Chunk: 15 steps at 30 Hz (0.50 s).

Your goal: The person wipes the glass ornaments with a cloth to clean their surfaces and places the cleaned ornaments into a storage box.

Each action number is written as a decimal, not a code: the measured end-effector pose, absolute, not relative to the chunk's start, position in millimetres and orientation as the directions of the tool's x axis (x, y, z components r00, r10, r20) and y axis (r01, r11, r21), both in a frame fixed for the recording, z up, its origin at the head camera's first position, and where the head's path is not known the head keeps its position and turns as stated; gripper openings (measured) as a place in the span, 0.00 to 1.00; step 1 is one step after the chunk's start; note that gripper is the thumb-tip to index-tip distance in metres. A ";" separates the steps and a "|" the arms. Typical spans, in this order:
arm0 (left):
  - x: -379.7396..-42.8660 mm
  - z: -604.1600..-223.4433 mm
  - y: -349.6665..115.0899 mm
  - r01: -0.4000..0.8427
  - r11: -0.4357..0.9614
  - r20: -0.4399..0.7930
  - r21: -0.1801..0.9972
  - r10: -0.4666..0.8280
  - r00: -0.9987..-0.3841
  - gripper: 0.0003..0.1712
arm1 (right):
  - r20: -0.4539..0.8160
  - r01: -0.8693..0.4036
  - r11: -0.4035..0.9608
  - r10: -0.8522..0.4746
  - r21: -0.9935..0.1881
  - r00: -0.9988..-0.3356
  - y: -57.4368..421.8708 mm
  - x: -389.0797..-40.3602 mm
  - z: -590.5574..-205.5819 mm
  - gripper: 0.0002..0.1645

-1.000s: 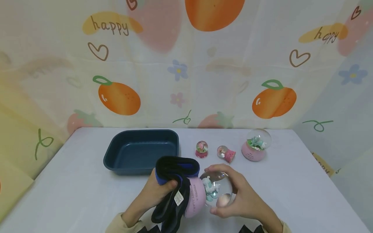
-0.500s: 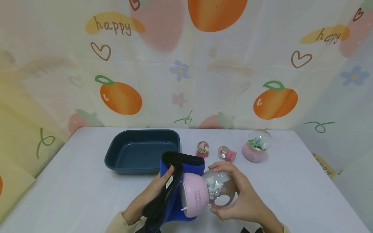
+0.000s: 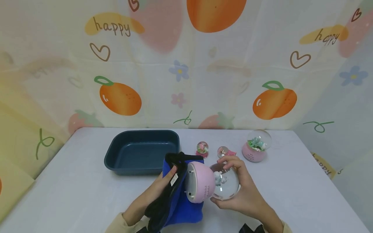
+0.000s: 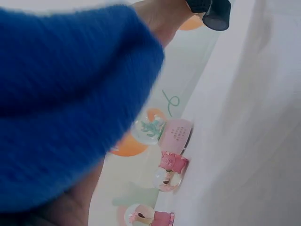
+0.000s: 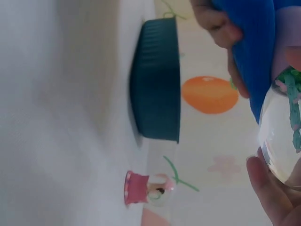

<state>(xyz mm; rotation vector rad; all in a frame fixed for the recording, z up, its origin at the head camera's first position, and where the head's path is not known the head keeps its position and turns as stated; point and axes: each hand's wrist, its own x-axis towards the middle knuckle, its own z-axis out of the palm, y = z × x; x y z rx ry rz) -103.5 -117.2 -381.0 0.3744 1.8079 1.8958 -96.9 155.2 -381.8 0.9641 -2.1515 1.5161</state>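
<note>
Cloth (image 3: 186, 212): blue, black-edged, gripped in the left hand (image 3: 158, 187) with bent fingers
Held globe (image 3: 204, 183): sideways above the near table (image 3: 73, 181), pink base leftward
Right hand (image 3: 246, 191): fingers and thumb parted wide around that globe's clear ball
Far left: dark tray (image 3: 142, 153)
Far right: large globe (image 3: 254, 152); between them, two small globes (image 3: 202, 148), one tipped over

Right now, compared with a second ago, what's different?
The held globe has shifted up and right in the head view and turned, so its underside now shows. The cloth has opened out, showing more blue. Nothing was newly gripped or let go: the left hand holds the cloth, the right hand the globe. The tray and other globes stayed put.
</note>
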 end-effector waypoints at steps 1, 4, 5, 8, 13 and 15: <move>-102.9 -380.6 -116.5 -0.123 -0.009 -0.101 0.992 0.517 -0.850 0.44 | 0.617 -0.695 0.216 -0.334 -0.686 -0.713 155.1 -97.9 -382.6 0.53; -100.7 -379.9 -113.0 -0.007 -0.021 0.004 1.000 0.466 -0.885 0.35 | 0.611 -0.696 0.300 -0.334 -0.652 -0.717 155.2 -99.9 -384.7 0.54; -100.2 -379.9 -112.1 0.034 -0.021 0.040 0.999 0.448 -0.893 0.32 | 0.614 -0.701 0.328 -0.337 -0.634 -0.713 155.4 -100.8 -385.4 0.54; -98.5 -378.9 -111.1 0.142 -0.020 0.138 0.990 0.390 -0.910 0.27 | 0.595 -0.685 0.393 -0.340 -0.613 -0.728 155.8 -101.8 -386.5 0.54; -96.5 -374.5 -113.1 0.267 -0.002 0.251 0.964 0.339 -0.907 0.23 | 0.542 -0.633 0.402 -0.327 -0.661 -0.774 155.6 -102.3 -388.2 0.55; -96.0 -371.6 -113.8 0.288 -0.015 0.277 0.958 0.323 -0.905 0.23 | 0.536 -0.621 0.406 -0.314 -0.670 -0.784 155.6 -103.1 -389.7 0.55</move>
